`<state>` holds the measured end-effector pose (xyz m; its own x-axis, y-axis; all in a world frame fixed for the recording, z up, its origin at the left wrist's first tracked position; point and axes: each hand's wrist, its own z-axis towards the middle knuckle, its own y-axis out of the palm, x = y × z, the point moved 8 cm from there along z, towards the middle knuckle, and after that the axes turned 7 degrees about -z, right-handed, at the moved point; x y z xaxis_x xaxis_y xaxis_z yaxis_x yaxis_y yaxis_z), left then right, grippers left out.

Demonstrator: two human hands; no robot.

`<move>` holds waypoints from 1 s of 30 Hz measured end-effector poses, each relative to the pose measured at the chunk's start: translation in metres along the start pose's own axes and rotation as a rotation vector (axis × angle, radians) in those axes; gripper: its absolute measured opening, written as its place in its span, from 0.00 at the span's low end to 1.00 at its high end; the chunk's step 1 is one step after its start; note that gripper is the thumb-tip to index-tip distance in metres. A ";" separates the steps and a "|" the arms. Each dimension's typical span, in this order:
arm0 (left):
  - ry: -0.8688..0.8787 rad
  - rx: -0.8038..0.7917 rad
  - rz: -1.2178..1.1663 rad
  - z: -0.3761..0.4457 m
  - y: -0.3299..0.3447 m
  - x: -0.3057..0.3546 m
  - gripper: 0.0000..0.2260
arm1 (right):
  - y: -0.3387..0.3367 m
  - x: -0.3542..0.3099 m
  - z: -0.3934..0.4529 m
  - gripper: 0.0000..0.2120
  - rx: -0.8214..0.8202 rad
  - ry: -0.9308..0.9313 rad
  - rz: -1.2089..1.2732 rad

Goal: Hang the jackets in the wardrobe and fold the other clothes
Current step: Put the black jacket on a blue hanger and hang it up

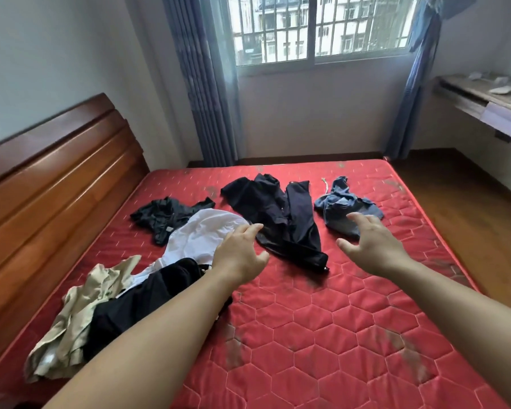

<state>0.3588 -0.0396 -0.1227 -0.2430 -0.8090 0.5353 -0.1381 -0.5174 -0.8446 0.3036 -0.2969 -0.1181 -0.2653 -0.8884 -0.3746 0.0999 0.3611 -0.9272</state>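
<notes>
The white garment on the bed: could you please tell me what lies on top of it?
A black garment overlaps the white garment's near end; the left hand hovers over its right edge. What the black one covers is hidden.

Two bare forearms lead to the left hand and the right hand. No sleeve covers either arm up to the frame edge. Wrists and fingers carry no watch, ring, glove or band.

Red hexagon-quilted mattress; denim-blue garment.
</notes>
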 end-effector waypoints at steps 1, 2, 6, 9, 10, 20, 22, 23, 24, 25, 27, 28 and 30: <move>-0.017 0.002 -0.001 0.008 0.003 0.001 0.28 | 0.004 0.004 0.010 0.31 -0.017 -0.004 0.004; -0.034 0.005 -0.002 0.016 0.007 0.001 0.28 | 0.007 0.008 0.020 0.31 -0.035 -0.011 0.005; -0.094 0.002 -0.006 0.047 0.024 -0.003 0.29 | 0.020 0.016 0.061 0.31 -0.088 -0.051 -0.013; -0.131 0.015 -0.029 0.079 0.035 -0.014 0.28 | 0.032 0.019 0.093 0.31 -0.117 -0.051 -0.028; -0.141 0.014 -0.039 0.092 0.040 -0.019 0.28 | 0.036 0.021 0.104 0.31 -0.126 -0.048 -0.040; -0.168 -0.042 -0.064 0.225 0.101 -0.047 0.28 | 0.092 0.058 0.215 0.30 -0.211 0.022 -0.133; -0.163 -0.072 -0.053 0.245 0.113 -0.049 0.28 | 0.110 0.066 0.233 0.30 -0.243 0.035 -0.133; -0.161 -0.082 -0.044 0.254 0.119 -0.051 0.28 | 0.120 0.070 0.241 0.30 -0.259 0.040 -0.126; -0.158 -0.086 -0.034 0.265 0.124 -0.052 0.28 | 0.131 0.073 0.250 0.30 -0.273 0.044 -0.117; -0.156 -0.087 -0.024 0.275 0.130 -0.054 0.28 | 0.141 0.076 0.260 0.30 -0.287 0.048 -0.110; -0.156 -0.099 -0.002 0.295 0.143 -0.057 0.28 | 0.162 0.082 0.281 0.29 -0.315 0.048 -0.105; -0.161 -0.111 0.004 0.303 0.151 -0.060 0.28 | 0.174 0.085 0.291 0.29 -0.332 0.045 -0.102; -0.181 -0.140 0.010 0.317 0.171 -0.068 0.28 | 0.198 0.092 0.311 0.29 -0.367 0.038 -0.093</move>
<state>0.6558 -0.1615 -0.2996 -0.0709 -0.8572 0.5101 -0.2712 -0.4756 -0.8368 0.5971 -0.3950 -0.3383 -0.2929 -0.9135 -0.2825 -0.2742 0.3633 -0.8904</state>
